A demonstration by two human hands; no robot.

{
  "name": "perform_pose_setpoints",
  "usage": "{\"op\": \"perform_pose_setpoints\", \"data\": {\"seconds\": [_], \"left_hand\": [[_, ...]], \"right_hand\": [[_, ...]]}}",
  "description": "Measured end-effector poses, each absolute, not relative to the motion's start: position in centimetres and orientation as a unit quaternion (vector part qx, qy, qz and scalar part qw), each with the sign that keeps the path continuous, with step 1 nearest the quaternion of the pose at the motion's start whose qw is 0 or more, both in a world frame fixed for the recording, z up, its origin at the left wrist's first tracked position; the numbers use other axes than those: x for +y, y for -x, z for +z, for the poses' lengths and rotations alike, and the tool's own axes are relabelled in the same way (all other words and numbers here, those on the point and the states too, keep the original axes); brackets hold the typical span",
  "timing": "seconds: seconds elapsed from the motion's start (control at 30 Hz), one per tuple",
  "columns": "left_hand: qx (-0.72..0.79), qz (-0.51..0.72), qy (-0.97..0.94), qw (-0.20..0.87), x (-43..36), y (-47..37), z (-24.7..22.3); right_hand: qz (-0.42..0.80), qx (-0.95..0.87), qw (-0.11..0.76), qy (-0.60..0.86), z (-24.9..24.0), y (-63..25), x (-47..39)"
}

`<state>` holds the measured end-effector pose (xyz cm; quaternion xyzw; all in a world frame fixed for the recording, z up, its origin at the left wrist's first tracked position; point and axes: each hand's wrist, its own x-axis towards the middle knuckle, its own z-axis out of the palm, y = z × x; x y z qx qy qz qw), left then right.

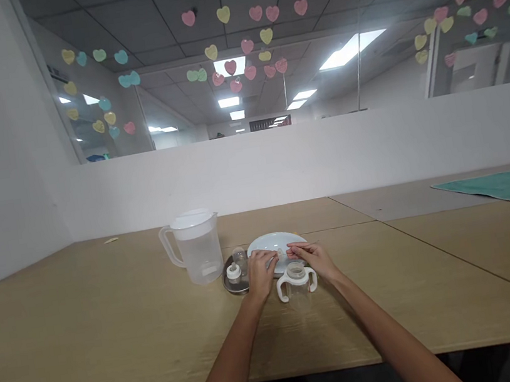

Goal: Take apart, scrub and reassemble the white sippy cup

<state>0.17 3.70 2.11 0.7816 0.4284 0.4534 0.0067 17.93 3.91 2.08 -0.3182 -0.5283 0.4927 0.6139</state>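
Observation:
Above the white plate [266, 240], my left hand [262, 270] pinches a small clear piece [280, 252], too small to name. My right hand [312, 256] is closed at the fingertips just to its right; what they hold, if anything, is too fine to make out. Just in front of the plate stands a clear baby bottle [298, 289] with two white handles and no lid, upright between my forearms. Left of my left hand, a round metal tray [237, 290] carries a bottle teat in a white ring [234, 273] and a clear dome cap [239, 256].
A translucent lidded pitcher [201, 252] stands behind and left of the tray, its handle to the left. A teal mat [505, 186] lies at the far right of the wooden table [114, 337]. A white wall [280, 168] with a window above closes the back.

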Motion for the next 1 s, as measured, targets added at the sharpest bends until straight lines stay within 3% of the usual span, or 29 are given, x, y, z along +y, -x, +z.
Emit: {"op": "perform_pose_setpoints", "data": {"seconds": [0.27, 0.6, 1.0], "left_hand": [[0.437, 0.401, -0.805, 0.01, 3.7, -0.3, 3.2], [0.433, 0.431, -0.79, 0.05, 3.6, -0.1, 3.0], [0.375, 0.464, -0.791, 0.136, 2.9, -1.6, 2.9]], "right_hand": [[0.498, -0.549, 0.609, 0.283, 2.9, -18.4, 3.0], [0.523, -0.58, 0.587, 0.213, 4.4, -19.0, 1.6], [0.652, -0.546, 0.513, 0.114, 4.5, -19.2, 1.0]]}}
